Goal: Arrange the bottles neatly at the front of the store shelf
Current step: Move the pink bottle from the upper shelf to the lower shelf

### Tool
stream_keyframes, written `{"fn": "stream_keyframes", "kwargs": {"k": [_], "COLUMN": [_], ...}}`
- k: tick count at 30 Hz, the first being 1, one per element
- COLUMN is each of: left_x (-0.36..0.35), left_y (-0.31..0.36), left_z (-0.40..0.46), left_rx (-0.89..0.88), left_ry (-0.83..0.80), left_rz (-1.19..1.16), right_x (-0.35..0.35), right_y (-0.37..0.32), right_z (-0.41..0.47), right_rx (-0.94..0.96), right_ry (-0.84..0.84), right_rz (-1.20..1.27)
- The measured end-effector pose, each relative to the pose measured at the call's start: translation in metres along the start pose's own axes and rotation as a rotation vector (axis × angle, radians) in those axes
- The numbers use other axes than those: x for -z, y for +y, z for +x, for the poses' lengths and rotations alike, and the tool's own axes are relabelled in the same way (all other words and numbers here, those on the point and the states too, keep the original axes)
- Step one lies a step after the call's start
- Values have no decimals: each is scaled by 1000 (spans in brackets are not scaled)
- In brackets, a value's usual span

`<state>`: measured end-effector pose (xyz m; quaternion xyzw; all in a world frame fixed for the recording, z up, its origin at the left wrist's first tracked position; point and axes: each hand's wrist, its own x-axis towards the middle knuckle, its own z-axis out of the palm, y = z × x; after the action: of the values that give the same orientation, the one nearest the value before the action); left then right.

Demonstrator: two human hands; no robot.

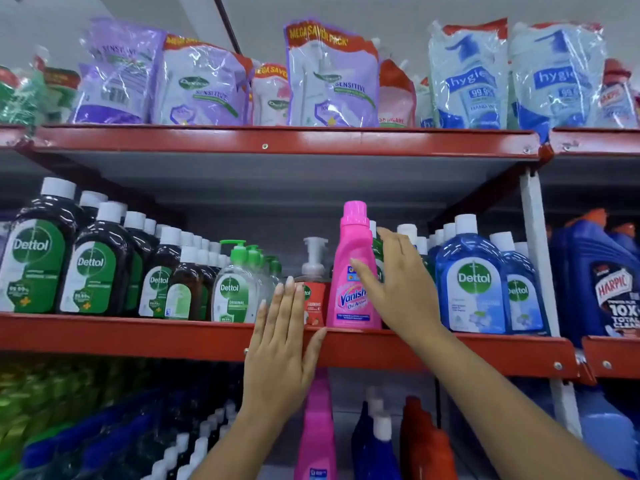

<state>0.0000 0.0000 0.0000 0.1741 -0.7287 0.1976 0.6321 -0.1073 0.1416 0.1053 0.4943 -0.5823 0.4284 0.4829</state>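
Place: a shop aisle.
Shelving: red metal store shelf in tiers.
Stock: rows of Dettol bottles, a Vanish bottle, hand-wash refill pouches.

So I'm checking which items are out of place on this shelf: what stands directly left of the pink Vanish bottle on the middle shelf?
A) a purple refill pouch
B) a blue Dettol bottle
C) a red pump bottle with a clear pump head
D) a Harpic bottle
C: the red pump bottle stands right beside the pink Vanish bottle on its left, partly behind the fingers of the left hand.
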Motion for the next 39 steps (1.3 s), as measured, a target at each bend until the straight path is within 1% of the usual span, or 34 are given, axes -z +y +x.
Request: {"fn": "stream_keyframes", "kwargs": {"k": [3, 6, 8, 12, 18, 22, 26, 29, 35, 39], "left_x": [0, -9, -12, -14, -16, -16, -16, -15, -12, -11], "left_y": [-5, -13, -17, -17, -18, -17, -19, -19, -20, -20], "left_z": [-2, -6, -6, -7, -8, -8, -8, -8, -7, -7], "left_rx": [31, 30, 29, 25, 37, 35, 29, 18, 19, 12], "left_ry": [-10, -32, -31, -30, -36, -37, -43, -66, -93, -98], "left_rz": [1, 28, 56, 71, 90, 82, 100, 107, 110, 107], "right_x": [-4, -9, -12, -15, -15, -6, 4, 10, 16, 30], "right_y": [3, 3, 3, 4, 9, 9, 6, 3, -3, 0], "right_z": [20, 35, 42, 49, 53, 54, 54, 50, 32, 37], "right_rx": [-79, -174, -214, -287, -461, -493, -469, -415, -314, -290], "right_ry": [-25, -132, -175, -217, -341, -392, -418, -394, -241, -129], "right_rz": [54, 95, 137, 197, 379, 523, 545, 549, 526, 562]}}
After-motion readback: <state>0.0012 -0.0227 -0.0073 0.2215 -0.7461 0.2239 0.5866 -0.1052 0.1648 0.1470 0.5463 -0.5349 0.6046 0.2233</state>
